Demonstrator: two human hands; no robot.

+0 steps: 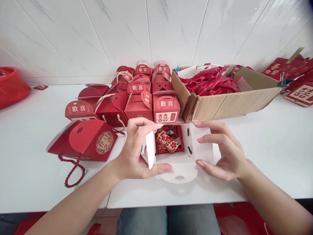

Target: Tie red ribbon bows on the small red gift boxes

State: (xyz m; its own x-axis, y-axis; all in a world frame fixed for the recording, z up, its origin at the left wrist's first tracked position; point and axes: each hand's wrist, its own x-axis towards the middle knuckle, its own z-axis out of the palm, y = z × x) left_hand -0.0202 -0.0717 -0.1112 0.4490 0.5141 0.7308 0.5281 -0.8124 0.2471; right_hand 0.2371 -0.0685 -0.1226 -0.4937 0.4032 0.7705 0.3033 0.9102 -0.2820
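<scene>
Between my hands stands an opened gift box [174, 158], its flaps spread and its white inside facing up. Several wrapped snacks lie in it, among them a small red-and-white flowered packet [168, 142]. My left hand [138, 150] grips the box's left side, thumb along the near edge and fingers at the far edge, beside a raised white flap [151, 149]. On the right, my right hand [221, 150] spans the right flap [202, 143] with thumb and fingers on its edges. A rounded near flap [180, 176] with an oval hole lies toward me.
Several closed red gift boxes [139, 104] stand against the wall. A larger red box [93, 140] with a rope handle is at left. Behind my right hand sits a cardboard box [220, 104] of red ribbons [212, 81]. A red basket [13, 86] is far left; red bags [299, 94] far right.
</scene>
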